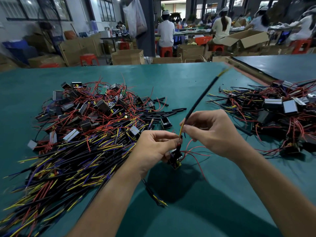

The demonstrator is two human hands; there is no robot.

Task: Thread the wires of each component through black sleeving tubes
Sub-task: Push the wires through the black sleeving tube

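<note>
Black sleeving tube (200, 100) is pinched near its lower end between the curled fingers (192, 118) of your right hand (217, 132). From that grip the tube slants up and away toward one o'clock, with a blurred yellow tip showing at its far end. A yellow wire (181, 130) comes out of the tube's near end and runs down toward your left hand (153, 147). That hand's fingers are closed around a small dark component (176, 159), held just above the desk (179, 79) at the centre of your view. Thin red wires (196, 151) loop loosely from the component toward four o'clock. At twelve o'clock from your hands, short loose tubes (164, 113) lie scattered on the green surface. At nine to ten o'clock spreads a big heap of components (89, 120), tangled in red, yellow, blue and black leads. At two o'clock sits a second heap (282, 108), well apart from the first. One sleeved lead (153, 195) lies on the desk at six o'clock, between your forearms. Beyond the far edge stand cardboard boxes (127, 57).
</note>
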